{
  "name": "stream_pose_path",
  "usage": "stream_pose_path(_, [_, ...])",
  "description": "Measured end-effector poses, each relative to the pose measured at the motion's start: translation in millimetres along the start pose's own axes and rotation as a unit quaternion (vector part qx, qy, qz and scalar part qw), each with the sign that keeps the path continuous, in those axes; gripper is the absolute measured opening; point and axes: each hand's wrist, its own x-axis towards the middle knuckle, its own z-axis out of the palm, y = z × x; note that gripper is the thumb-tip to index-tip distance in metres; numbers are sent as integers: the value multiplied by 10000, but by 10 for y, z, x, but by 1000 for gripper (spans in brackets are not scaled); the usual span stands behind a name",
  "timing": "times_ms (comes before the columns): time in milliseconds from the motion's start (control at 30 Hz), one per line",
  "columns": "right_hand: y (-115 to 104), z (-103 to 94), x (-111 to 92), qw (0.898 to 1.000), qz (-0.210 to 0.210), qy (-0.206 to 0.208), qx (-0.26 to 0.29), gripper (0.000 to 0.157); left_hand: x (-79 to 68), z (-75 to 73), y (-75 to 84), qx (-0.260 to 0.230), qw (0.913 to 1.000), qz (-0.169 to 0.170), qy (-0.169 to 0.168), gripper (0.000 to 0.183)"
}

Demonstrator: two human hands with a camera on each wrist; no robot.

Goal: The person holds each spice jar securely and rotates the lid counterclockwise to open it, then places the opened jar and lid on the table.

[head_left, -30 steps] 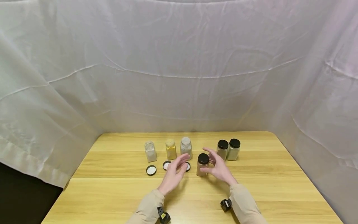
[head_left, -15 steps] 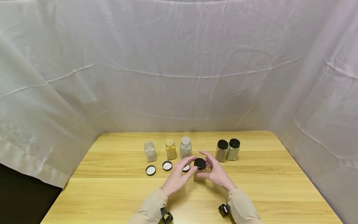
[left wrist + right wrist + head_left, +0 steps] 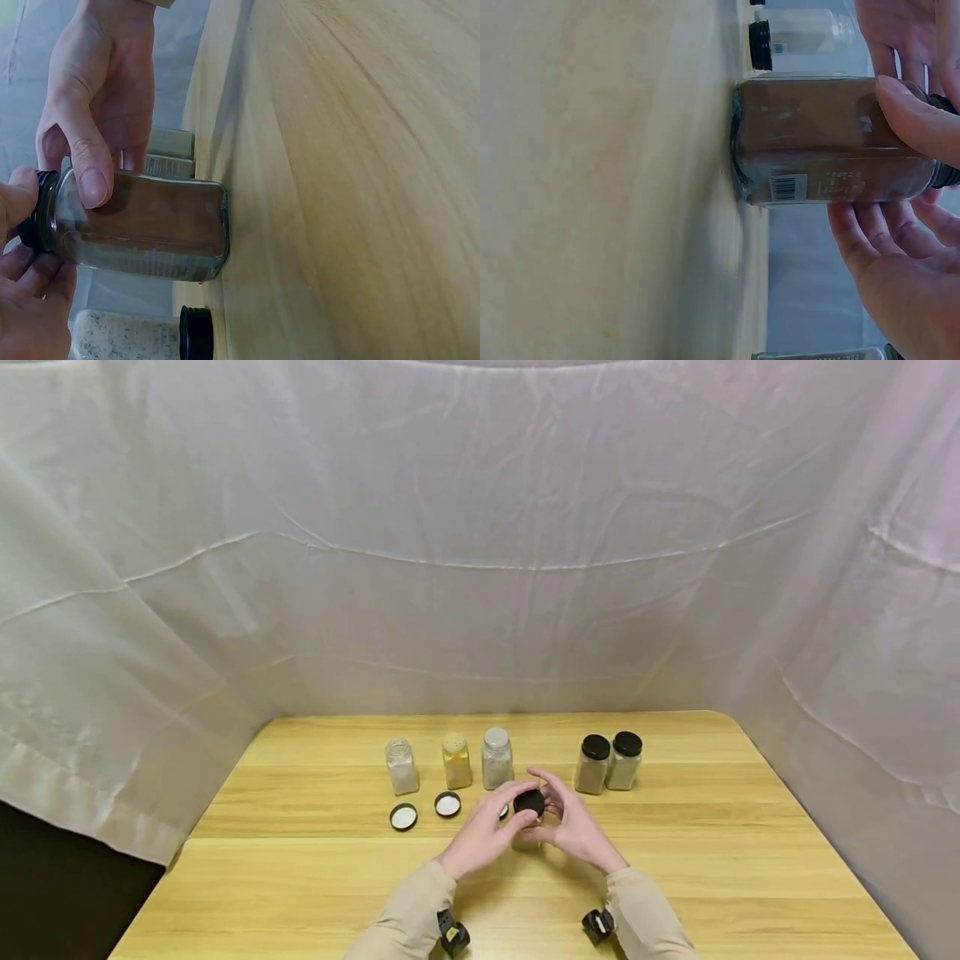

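Both hands are on a glass jar of brown powder (image 3: 810,135), upright with its base at the table. My left hand (image 3: 480,839) curls its thumb and fingers round the black lid (image 3: 529,802). On the opposite side, my right hand (image 3: 576,831) grips the glass body, its thumb on one face and its fingers behind. Most of the jar is hidden by the hands in the head view. The left wrist view shows the right thumb pressed on the glass just below the lid.
Left of the hands stand a lidless jar of white grains (image 3: 402,772), a yellow-powder jar (image 3: 457,766) and a pale speckled jar (image 3: 497,764). Upturned black lids (image 3: 403,817) lie before them. Two black-lidded jars (image 3: 592,768) stand right. Grey cloth (image 3: 480,568) hangs behind the table.
My right hand has brought the brown-powder jar left and toward me. The left hand has moved right and closed round its lid.
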Motion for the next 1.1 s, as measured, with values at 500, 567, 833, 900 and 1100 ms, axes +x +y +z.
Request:
stream_pose_path(500, [-5,55,-19,9988,-24,342,-336,96,14,30,42,-28,9997,61,238,37])
stream_pose_path(567, [-3,59,-22,9989,10,343,-334,96,9,44,47,7,9995,39,304,36])
stream_pose_path(833, [13,45,-13,9990,38,229,-390,92,-4,110,58,199,9973,-332,618,40])
stream_pose_path(900, [14,38,-12,9990,-5,190,-404,90,-1,120,53,238,9967,-353,693,41])
stream_pose_path(1100, [22,25,-16,9988,-74,184,-439,87,-24,112,24,217,9973,-91,689,40])
